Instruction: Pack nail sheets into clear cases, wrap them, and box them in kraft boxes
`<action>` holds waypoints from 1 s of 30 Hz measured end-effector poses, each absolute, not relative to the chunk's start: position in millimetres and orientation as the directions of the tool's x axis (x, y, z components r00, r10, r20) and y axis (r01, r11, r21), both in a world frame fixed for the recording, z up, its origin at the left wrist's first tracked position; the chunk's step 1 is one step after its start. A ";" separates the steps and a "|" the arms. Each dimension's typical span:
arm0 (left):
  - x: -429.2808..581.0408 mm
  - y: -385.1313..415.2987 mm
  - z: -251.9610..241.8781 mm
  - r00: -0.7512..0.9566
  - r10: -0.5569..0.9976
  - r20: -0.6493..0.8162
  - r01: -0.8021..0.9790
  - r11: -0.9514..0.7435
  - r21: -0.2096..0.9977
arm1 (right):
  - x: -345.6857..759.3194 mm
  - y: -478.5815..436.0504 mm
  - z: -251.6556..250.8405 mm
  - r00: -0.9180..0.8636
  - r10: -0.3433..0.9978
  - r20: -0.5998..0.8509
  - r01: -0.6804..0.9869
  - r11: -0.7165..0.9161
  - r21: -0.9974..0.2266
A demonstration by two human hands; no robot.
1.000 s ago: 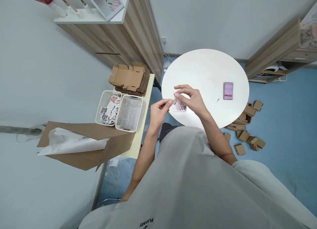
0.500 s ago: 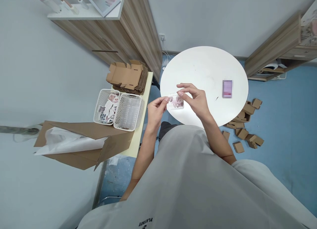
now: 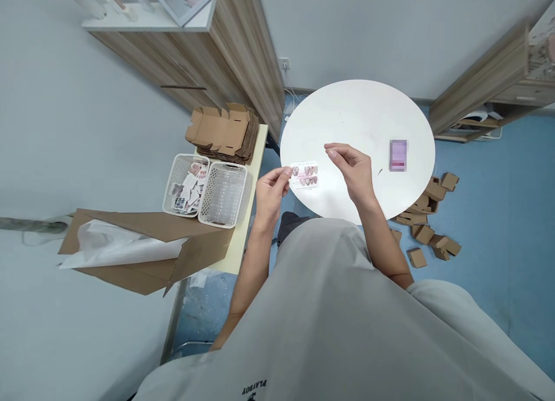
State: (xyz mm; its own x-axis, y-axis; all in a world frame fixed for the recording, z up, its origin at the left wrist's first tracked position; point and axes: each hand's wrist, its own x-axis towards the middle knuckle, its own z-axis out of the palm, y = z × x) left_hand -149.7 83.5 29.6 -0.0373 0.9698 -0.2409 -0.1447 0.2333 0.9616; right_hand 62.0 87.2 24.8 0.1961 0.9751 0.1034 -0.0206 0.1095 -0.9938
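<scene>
My left hand (image 3: 269,192) pinches the left edge of a small card of press-on nails (image 3: 307,178) between thumb and finger. On the pale card, pinkish-brown nail shapes lie in two rows. It is held over the near left edge of a round white table (image 3: 359,109). To the right of the card and apart from it is my right hand (image 3: 356,169), with thumb and fingertips drawn together. Whether something small is between those fingertips, I cannot make out.
A purple box (image 3: 398,156), blurred out, lies on the table's right side. At left stand a basket of printed cards (image 3: 167,196), a basket of clear plastic pieces (image 3: 240,216), flattened cartons (image 3: 221,132) and a large open carton (image 3: 130,279). Small brown boxes (image 3: 424,233) litter the floor.
My right hand has moved off the card, up and to the right, and its fingers have drawn together. My left hand has shifted slightly left with the card, whose face is now uncovered.
</scene>
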 end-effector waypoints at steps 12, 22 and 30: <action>-151.2 84.2 27.4 -0.061 0.974 -0.217 -0.140 0.207 0.968 | 74.5 92.2 -1.4 0.154 0.983 0.099 0.230 0.062 -0.971; -153.1 86.4 26.3 -0.095 0.975 -0.200 -0.122 0.188 0.975 | 101.6 93.1 -25.3 0.265 0.946 0.189 0.558 0.010 -0.830; -148.3 86.0 26.3 -0.082 0.981 -0.174 -0.131 0.162 0.978 | 78.2 76.6 19.6 0.094 0.891 0.445 0.650 0.283 -0.705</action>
State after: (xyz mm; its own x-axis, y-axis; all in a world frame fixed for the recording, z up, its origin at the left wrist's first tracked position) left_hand -148.3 86.0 26.3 -0.0816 0.9814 -0.1736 -0.1312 0.1621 0.9780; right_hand 78.2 76.6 19.6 0.0943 0.8907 0.4448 0.6501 0.2833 -0.7051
